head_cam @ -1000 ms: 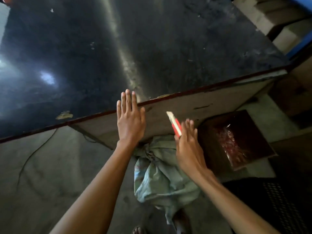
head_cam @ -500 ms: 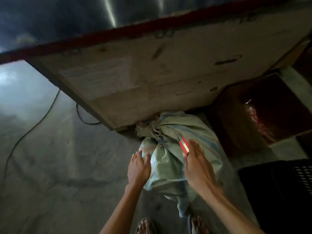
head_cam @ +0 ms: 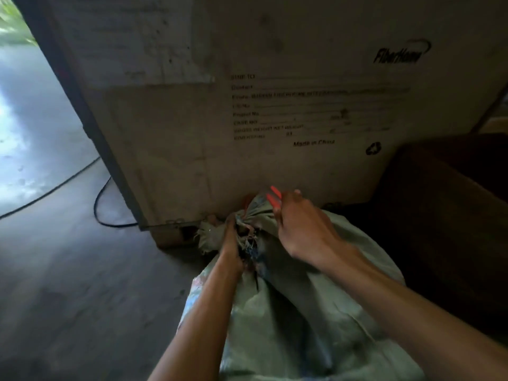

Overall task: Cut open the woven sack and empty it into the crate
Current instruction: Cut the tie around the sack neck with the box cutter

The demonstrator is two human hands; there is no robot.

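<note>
Left hand (head_cam: 232, 242) clamped on sack (head_cam: 316, 312) at its tied neck; right hand (head_cam: 305, 232), gripping red cutter (head_cam: 275, 198), sits just right and beyond.

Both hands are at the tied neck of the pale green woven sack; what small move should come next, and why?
Probably set the red utility knife to the bunched neck just beyond the left hand and slice away from it. The left hand grips the tied neck of the pale green woven sack, the right hand holds the knife beside it, and the neck looks uncut.
</note>
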